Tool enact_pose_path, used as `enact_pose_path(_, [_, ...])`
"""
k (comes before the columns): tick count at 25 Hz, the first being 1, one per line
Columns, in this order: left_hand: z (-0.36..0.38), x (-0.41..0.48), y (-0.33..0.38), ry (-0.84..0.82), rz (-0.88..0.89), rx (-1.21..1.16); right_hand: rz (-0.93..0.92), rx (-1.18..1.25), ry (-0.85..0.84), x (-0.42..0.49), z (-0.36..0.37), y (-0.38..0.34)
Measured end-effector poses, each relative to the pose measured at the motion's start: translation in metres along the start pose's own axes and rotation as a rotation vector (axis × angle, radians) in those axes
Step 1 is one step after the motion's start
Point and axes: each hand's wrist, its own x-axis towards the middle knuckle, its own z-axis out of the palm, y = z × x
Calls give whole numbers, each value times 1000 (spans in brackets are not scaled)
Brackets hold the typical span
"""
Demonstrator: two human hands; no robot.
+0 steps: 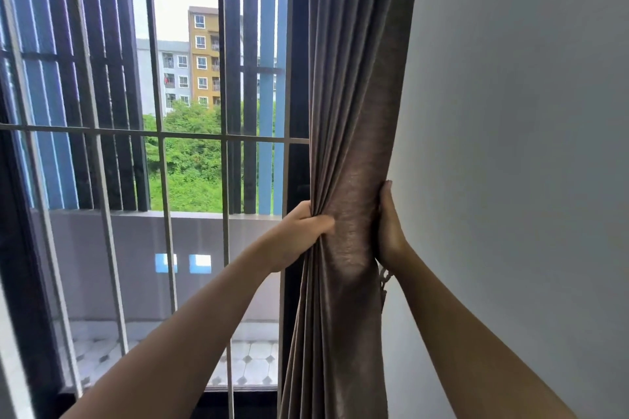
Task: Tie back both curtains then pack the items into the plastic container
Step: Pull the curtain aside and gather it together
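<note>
Head view: curtain gathered, tie not yet on

Left hand (303,231) grips the curtain (347,146) folds from the window (160,136) side. Right hand (388,231) lies against the bundle's wall (510,112) side with its fingers hidden behind the cloth, so I cannot tell whether it grips or only presses. The curtain hangs bunched at the window's right edge, touching the wall. Just below the right hand is what may be a braided tieback (384,279). The next move is probably to hold the bundle one-handed and loop that tie around it.
</note>
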Motion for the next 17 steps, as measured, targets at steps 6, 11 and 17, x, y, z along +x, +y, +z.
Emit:
enact_pose_path(6, [-6, 11, -9, 57, 7, 134, 3, -95, 62, -3, 4, -10])
enact_pose_path(11, [4, 22, -9, 164, -14, 240, 32, -109, 78, -8, -2, -17])
enact_pose_path(17, [7, 22, -7, 116, -29, 284, 18, -64, 69, -9, -10, -19])
